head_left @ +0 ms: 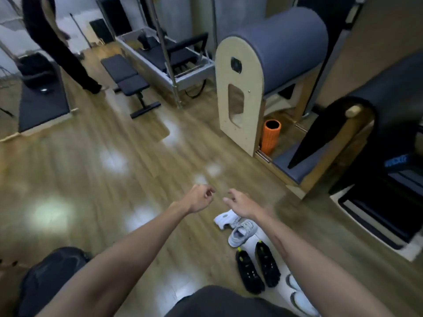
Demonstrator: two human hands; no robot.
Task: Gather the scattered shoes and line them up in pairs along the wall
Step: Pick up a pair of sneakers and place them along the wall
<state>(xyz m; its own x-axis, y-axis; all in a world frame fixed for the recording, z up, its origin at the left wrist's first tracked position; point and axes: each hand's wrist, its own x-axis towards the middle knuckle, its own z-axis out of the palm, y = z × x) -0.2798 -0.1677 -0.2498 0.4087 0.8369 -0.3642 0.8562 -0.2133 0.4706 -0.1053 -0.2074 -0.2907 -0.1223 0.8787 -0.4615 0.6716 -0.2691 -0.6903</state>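
Reach down with empty, loosely curled left hand (198,199) and right hand (243,205) toward tipped white sneaker (224,219) at five o'clock, then stand it beside grey sneaker (242,233) above black pair (258,271).

2 black shoes (257,269), 2 grey shoes (238,227), 2 hands (219,201)

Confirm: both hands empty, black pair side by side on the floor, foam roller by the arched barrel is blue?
One error: the foam roller is orange, not blue; the head view shows it standing beside the arched barrel. The rest holds: left hand and right hand hold nothing, and the black pair lies side by side on the floor.
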